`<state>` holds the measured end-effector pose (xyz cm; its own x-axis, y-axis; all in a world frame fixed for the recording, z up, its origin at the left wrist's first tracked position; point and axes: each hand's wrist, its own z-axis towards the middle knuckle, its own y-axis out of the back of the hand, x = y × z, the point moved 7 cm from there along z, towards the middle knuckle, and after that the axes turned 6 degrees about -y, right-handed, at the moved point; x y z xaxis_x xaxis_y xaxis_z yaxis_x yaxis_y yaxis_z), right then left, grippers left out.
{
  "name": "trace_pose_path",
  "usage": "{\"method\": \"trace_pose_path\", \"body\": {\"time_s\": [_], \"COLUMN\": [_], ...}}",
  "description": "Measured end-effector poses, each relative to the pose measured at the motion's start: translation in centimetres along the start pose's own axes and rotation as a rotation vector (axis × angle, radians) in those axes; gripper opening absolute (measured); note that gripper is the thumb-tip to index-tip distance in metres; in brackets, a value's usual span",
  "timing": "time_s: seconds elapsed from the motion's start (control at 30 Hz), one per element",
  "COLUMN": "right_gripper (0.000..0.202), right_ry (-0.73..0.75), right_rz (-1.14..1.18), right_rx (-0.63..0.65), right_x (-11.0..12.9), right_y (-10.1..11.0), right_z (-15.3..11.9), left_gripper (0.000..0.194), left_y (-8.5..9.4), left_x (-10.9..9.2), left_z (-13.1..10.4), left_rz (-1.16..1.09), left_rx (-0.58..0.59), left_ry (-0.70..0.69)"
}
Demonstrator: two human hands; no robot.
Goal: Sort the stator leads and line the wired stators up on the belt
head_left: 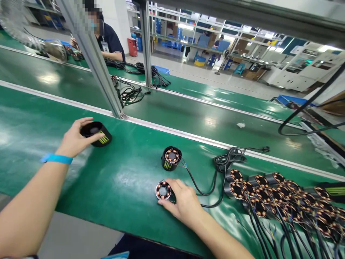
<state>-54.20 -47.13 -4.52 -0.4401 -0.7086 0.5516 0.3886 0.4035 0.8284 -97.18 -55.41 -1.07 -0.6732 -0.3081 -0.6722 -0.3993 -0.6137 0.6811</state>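
Fingers of left hand (73, 139) clasp black, green-striped cylinder (105, 140); right hand (187, 201) pinches copper-wound ring (161, 190). Likely positioning; next move needs slack black cable (215, 205).

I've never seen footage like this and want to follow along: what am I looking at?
There's no machine: these are a person's two bare hands, in a single picture from a camera worn on the head. On a green bench, the left hand grips a black cup with yellow-green stripes. The right hand holds a round copper-wound part. Beyond it stands a second striped cup with a similar part, wired to a black cable. More copper-wound parts sit grouped on the right.
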Motion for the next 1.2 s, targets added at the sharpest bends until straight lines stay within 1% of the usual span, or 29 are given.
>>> {"method": "trace_pose_path", "body": {"time_s": [0.07,0.1,0.13,0.23,0.3,0.37,0.4,0.47,0.57,0.63,0.7,0.73,0.8,0.87,0.9,0.97,1.03,1.1,1.13,1.17,1.2], "right_gripper": [0.056,0.055,0.053,0.052,0.051,0.05,0.05,0.053,0.061,0.059,0.057,0.059,0.073,0.088,0.092,0.092,0.089,0.081,0.075,0.067,0.058], "right_ry": [0.059,0.093,0.125,0.198,0.223,0.237,0.239,0.223,0.142,0.077,0.043,0.048,0.097,0.169,0.2,0.242,0.25,0.27,0.281,0.281,0.266], "right_rz": [0.067,0.088,0.099,0.095,0.094,0.102,0.1,0.058,-0.078,-0.176,-0.265,-0.304,-0.376,-0.451,-0.487,-0.53,-0.531,-0.487,-0.441,-0.388,-0.343], "right_rx": [-0.053,-0.094,-0.137,-0.251,-0.295,-0.306,-0.293,-0.224,-0.101,-0.084,-0.117,-0.145,-0.205,-0.257,-0.279,-0.311,-0.335,-0.325,-0.304,-0.282,-0.268], "right_x": [1.0,1.6,2.3,4.2,5.1,5.6,5.7,5.7,5.4,5.2,5.4,5.6,6.0,6.3,6.4,6.4,6.5,6.7,6.5,6.0,5.1], "right_y": [1.9,3.2,4.4,7.7,8.8,8.9,8.6,7.5,5.8,5.4,5.2,5.2,4.7,3.5,2.7,1.1,0.4,1.2,2.2,3.6,5.6], "right_z": [-0.5,-0.7,-0.9,-1.0,-0.4,0.4,0.8,1.6,2.4,2.7,2.7,2.5,1.8,0.7,0.0,-1.2,-1.8,-1.8,-1.5,-1.0,-0.5], "left_gripper": [0.119,0.123,0.124,0.116,0.111,0.11,0.11,0.11,0.11,0.11,0.111,0.111,0.112,0.113,0.114,0.114,0.112,0.105,0.102,0.101,0.102], "left_y": [-3.1,-4.8,-6.4,-10.9,-12.9,-14.0,-14.4,-14.9,-15.2,-15.3,-15.4,-15.4,-15.5,-15.4,-15.4,-15.3,-15.1,-14.7,-14.4,-14.0,-13.5], "left_x": [-2.5,-4.0,-5.6,-10.9,-13.8,-15.6,-16.2,-16.6,-16.6,-16.4,-16.4,-16.4,-16.4,-16.5,-16.5,-16.5,-16.6,-16.9,-17.2,-17.7,-18.3], "left_z": [-2.6,-4.2,-5.8,-10.6,-12.8,-14.0,-14.3,-14.6,-14.7,-14.8,-14.9,-15.0,-14.9,-14.9,-15.0,-15.1,-15.4,-15.7,-15.7,-15.7,-15.7], "left_rz": [-0.159,-0.216,-0.261,-0.441,-0.544,-0.586,-0.592,-0.584,-0.57,-0.577,-0.587,-0.591,-0.598,-0.6,-0.594,-0.558,-0.504,-0.42,-0.36,-0.29,-0.214], "left_rx": [0.176,0.273,0.361,0.64,0.764,0.814,0.823,0.821,0.807,0.804,0.8,0.795,0.791,0.793,0.793,0.797,0.796,0.739,0.68,0.603,0.522], "left_ry": [-0.069,-0.104,-0.139,-0.269,-0.335,-0.362,-0.37,-0.371,-0.367,-0.361,-0.354,-0.35,-0.338,-0.34,-0.351,-0.381,-0.427,-0.502,-0.548,-0.598,-0.648]}}
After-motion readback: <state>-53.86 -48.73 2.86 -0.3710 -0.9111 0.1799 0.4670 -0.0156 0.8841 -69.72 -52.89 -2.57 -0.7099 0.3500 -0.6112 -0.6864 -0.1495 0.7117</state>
